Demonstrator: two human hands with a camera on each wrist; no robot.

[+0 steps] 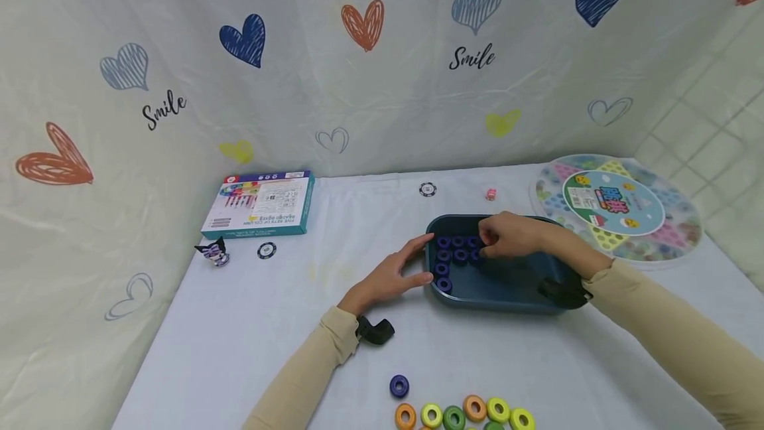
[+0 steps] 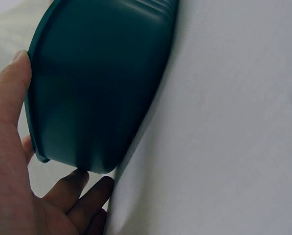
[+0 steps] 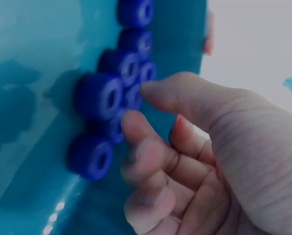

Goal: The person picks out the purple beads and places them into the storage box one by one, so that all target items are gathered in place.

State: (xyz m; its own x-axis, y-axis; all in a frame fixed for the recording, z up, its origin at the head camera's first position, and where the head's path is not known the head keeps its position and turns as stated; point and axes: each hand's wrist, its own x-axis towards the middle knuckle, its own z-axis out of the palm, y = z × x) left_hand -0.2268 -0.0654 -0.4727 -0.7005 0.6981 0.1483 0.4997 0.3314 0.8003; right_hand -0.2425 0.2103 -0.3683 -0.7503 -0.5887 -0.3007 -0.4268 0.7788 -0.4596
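A dark teal tray (image 1: 507,287) stands on the white-covered table. Several purple-blue rings (image 1: 443,269) lie in its left part, in an L-like cluster. My left hand (image 1: 394,274) touches the tray's left end, fingers spread fairly straight; in the left wrist view its thumb meets the rim and other fingers are near the tray's lower side. My right hand (image 1: 510,234) is inside the tray over the top row. In the right wrist view its thumb and bent fingers stand apart right at the rings (image 3: 99,95), with no ring plainly pinched.
Near the front edge lie a lone purple ring (image 1: 399,386) and several orange, yellow and green rings (image 1: 453,417). A boxed set (image 1: 256,204), a small figure (image 1: 213,252) and a black-and-white chip (image 1: 266,250) are at left. A round packaged board (image 1: 615,204) lies back right.
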